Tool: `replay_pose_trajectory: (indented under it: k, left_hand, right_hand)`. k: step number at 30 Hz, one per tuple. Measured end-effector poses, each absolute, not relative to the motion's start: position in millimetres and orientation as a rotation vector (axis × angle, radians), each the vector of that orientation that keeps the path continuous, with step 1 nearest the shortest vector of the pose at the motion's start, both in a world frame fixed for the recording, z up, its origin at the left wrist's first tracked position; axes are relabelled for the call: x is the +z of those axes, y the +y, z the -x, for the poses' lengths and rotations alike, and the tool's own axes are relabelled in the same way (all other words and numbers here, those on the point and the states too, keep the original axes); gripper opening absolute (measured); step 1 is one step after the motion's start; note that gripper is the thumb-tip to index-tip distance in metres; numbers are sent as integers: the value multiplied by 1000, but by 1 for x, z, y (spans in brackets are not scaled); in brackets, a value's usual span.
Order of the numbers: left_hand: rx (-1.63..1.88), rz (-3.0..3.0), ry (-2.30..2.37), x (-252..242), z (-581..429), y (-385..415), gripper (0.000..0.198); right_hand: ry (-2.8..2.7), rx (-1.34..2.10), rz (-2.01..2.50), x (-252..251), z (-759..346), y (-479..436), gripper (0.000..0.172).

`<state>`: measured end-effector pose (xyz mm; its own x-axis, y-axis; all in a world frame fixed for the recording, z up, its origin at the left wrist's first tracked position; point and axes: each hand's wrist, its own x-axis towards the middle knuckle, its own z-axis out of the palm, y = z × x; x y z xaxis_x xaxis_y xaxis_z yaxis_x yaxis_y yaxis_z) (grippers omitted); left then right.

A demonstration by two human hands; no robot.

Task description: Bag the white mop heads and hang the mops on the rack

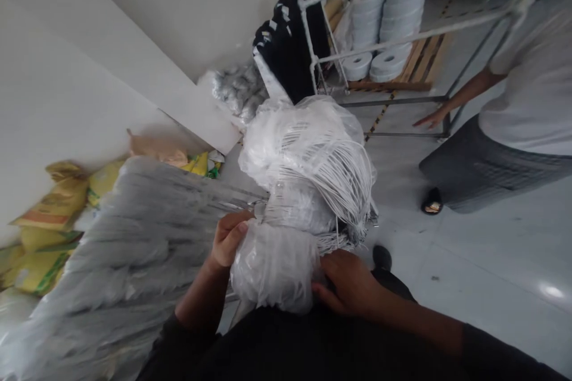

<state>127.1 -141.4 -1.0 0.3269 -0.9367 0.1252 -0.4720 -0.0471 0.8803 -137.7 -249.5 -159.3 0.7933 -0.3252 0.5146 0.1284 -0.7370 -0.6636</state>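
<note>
Both hands grip one plastic-wrapped bundle of white cords.

The left hand clamps the bundle at its cinched middle; the right hand presses closed against its lower end, held up before the body. The wrap is still on, nothing pulled loose. Count: one bundle held, one large grey bagged heap just beside it, left.

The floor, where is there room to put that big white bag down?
Bare grey floor lies right of the bag of white hangers, between the right hand and the co-worker. The left side is crowded with grey bundles and yellow sacks.
</note>
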Motion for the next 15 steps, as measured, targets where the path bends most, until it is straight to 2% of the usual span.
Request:
replay_pose_trajectory:
  k: [3, 7, 10, 13, 15]
  left_hand:
    - [-648, -1668, -1284, 0, -127, -142, 45]
    - [-651, -1647, -1285, 2, -124, -143, 46]
    - [-690, -1689, -1235, 3, -122, -141, 46]
    - [-696, -1737, -1167, 3, -122, -138, 48]
    - [-686, -1773, -1142, 3, -123, -137, 49]
  right_hand:
    - [121, -737, 2293, -154, 142, -236, 34]
    - [84, -764, 2256, -156, 139, -237, 39]
    - [25, -939, 2231, -166, 133, -262, 37]
    - [-44, -1199, 2270, -181, 126, -302, 47]
    - [-96, -1222, 2303, -191, 121, -317, 58]
